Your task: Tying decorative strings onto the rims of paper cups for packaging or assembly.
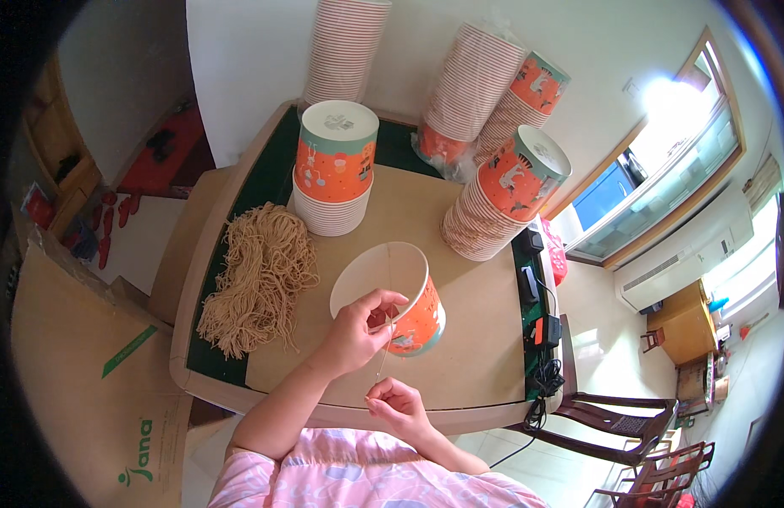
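An orange and white paper bucket lies tilted on the table with its open mouth toward me. My left hand grips its rim, thumb and fingers pinched at the edge. My right hand, lower and nearer my body, pinches the end of a thin tan string that runs up to the bucket's rim. A bundle of tan strings lies to the left on the table.
Stacks of the same paper buckets stand behind: one at centre back, one leaning at right, more against the wall. The table has a brown top. A cardboard sheet is left; wooden chairs right.
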`<state>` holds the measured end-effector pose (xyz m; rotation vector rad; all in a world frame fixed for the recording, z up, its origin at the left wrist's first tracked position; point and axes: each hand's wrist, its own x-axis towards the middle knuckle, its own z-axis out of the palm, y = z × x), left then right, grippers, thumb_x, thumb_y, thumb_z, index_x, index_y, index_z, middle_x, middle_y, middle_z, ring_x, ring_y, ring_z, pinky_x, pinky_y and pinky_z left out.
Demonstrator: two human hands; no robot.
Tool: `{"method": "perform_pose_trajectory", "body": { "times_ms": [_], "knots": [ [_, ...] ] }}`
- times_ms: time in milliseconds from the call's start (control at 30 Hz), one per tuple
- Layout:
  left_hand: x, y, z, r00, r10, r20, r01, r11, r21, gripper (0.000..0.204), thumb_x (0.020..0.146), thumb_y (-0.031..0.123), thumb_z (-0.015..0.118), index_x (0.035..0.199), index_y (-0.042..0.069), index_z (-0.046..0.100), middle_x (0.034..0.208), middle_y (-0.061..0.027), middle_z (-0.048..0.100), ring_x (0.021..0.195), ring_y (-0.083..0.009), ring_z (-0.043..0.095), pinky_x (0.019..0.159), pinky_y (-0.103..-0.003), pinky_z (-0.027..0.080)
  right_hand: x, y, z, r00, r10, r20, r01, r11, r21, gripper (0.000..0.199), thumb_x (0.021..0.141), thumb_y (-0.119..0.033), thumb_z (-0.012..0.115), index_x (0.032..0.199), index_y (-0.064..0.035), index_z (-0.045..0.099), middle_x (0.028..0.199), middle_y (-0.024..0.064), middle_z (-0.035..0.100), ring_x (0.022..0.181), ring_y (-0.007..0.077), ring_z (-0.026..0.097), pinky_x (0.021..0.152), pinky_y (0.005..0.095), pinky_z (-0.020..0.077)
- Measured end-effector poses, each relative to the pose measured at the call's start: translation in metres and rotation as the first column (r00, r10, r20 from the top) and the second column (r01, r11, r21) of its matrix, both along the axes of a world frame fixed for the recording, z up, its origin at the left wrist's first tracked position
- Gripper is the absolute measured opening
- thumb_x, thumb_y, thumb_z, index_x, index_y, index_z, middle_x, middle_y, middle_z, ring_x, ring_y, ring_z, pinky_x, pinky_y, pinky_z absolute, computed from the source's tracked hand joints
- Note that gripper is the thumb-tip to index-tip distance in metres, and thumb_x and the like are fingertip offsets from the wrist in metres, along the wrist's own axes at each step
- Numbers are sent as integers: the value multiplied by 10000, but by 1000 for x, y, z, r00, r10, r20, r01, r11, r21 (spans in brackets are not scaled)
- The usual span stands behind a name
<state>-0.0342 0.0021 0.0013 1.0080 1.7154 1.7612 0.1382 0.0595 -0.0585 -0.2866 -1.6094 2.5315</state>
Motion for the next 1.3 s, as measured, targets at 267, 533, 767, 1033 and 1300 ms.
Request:
{"method": "perform_pose_trajectory", "body": {
  "times_ms": [267,533,767,1033,1300],
  "knots": [
    [-1,-1,3,1000,-9,-27,8,999,-41,233,804,-55,575,1030,-12,614,922,-64,638,829,-123,621,765,-270,510,0,0,-1,1000,-1,-5,1,1000,-5,54,907,-21,596,941,13,573,878,42,595,749,74,550,671,211,451],
    [1,2,7,937,88,-339,-135,984,-115,128,782,58,667,901,22,635,798,-98,649,769,-235,645,718,-342,511,-1,2,-5,1000,-7,-4,7,1000,-4,52,905,-25,601,936,9,578,881,38,594,745,73,550,669,211,452],
    [6,16,1,704,-28,-710,-179,960,-215,127,786,168,670,801,61,606,730,-74,624,722,-269,627,679,-393,494,3,-2,-3,1000,28,3,-28,999,32,63,924,-39,582,975,-2,580,878,-3,580,744,41,529,655,191,428],
    [25,67,10,624,-324,-712,-104,868,-486,266,790,204,685,999,73,587,850,-97,627,847,-259,630,772,-392,499,13,13,25,991,-77,-114,73,997,-39,44,895,5,597,928,11,568,876,39,584,760,79,538,677,212,439],
    [-15,36,-2,561,-153,-814,-10,981,-192,323,779,128,640,1102,107,638,946,-106,632,968,-231,595,980,-405,395,26,28,36,964,-171,-203,166,985,-44,48,872,38,588,896,16,553,841,67,571,725,113,525,658,240,430]
  ]
}}
